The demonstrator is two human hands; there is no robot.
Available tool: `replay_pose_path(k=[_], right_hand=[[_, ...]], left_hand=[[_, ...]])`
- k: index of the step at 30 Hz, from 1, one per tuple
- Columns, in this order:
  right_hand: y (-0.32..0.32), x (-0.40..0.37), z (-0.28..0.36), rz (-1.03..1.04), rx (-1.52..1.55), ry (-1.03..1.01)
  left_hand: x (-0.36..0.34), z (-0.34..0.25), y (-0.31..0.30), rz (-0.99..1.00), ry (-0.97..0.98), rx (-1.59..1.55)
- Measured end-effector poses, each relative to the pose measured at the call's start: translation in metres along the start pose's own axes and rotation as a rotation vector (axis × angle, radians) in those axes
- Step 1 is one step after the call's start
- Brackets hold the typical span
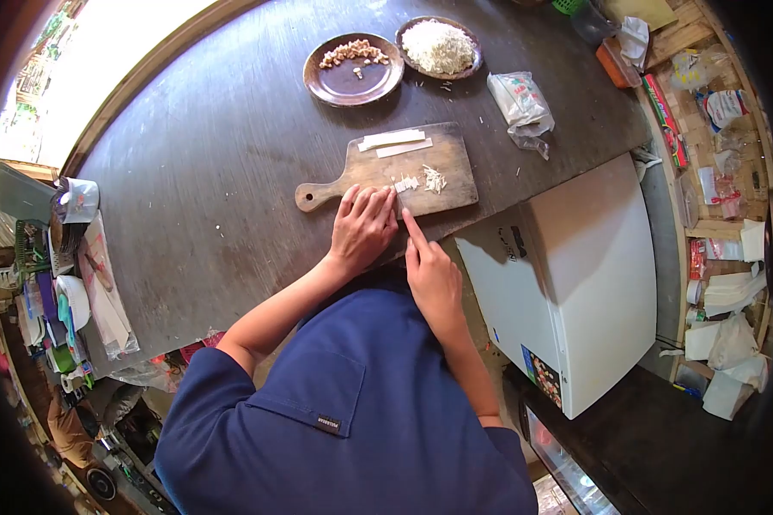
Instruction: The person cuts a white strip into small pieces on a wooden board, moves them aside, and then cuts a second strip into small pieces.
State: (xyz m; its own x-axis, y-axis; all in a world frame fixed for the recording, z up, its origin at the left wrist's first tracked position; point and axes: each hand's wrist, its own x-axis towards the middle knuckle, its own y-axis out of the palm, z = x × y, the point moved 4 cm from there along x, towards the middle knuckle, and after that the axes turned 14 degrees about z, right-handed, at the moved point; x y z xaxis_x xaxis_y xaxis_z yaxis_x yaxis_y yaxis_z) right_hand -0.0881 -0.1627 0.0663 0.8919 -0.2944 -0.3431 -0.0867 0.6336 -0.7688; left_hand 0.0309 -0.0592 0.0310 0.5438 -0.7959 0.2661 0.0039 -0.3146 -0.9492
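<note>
A wooden cutting board (451, 159) with a handle lies near the table's front edge. On its lower part, my left hand (365, 227) has its fingers curled and pressed together over a white strip, mostly hidden beneath them. My right hand (434, 279) is closed around a knife (399, 202), index finger stretched along it; most of the knife is covered. Short white cut pieces (406, 184) lie right by the blade. A small pile of thin white sticks (435, 179) sits further right. Longer white strips (393, 140) lie along the board's far side.
Beyond the board stand a brown plate (352, 94) with small brown chunks and another plate (471, 69) heaped with white shreds. A plastic packet (521, 101) lies on the right. A white chest freezer (575, 275) adjoins the table's edge. Stationery and containers crowd the left end.
</note>
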Motion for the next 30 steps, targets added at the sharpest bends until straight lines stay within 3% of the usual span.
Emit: replay_pose_path(k=[15,21,30], right_hand=[[0.0,-0.015,-0.001,0.073,0.009,0.068],[0.006,0.006,-0.002,-0.016,-0.006,0.016],[0.005,-0.003,-0.006,0.008,0.013,0.032]], left_hand=[[-0.003,-0.002,0.0,-0.04,-0.018,0.053],[-0.005,-0.001,0.004,-0.042,0.002,0.056],[-0.006,-0.001,0.004,-0.06,-0.02,0.093]])
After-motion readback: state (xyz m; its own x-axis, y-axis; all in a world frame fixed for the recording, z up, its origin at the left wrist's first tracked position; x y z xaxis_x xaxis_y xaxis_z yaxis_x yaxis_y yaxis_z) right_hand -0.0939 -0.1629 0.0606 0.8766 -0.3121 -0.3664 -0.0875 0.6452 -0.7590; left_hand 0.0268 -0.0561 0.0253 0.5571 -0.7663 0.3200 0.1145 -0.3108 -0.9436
